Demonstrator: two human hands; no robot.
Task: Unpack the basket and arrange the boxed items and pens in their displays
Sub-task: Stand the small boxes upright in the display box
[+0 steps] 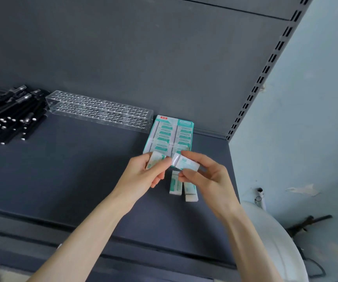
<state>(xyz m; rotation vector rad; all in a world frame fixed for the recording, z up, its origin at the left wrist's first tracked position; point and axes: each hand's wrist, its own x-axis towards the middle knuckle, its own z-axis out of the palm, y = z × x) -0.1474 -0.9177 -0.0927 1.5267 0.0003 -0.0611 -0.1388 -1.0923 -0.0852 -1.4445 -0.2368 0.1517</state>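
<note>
A teal and white display carton (171, 135) filled with several small boxed items sits on the grey shelf (72, 169) against the back panel. My left hand (145, 174) grips one small teal and white box (154, 159) just in front of the carton. My right hand (202, 174) pinches another small box (185, 162) beside it, slightly above the shelf. Two more small boxes (182, 186) lie on the shelf under my hands. A clear acrylic pen holder (100, 110) with rows of holes stands empty to the left. A pile of black pens (11, 115) lies at far left.
The shelf's slotted upright (265, 72) runs along the right edge, with a pale blue wall (306, 119) beyond it. A white rounded object (275, 241) sits below right of the shelf. A lower shelf lip (82, 237) crosses the bottom.
</note>
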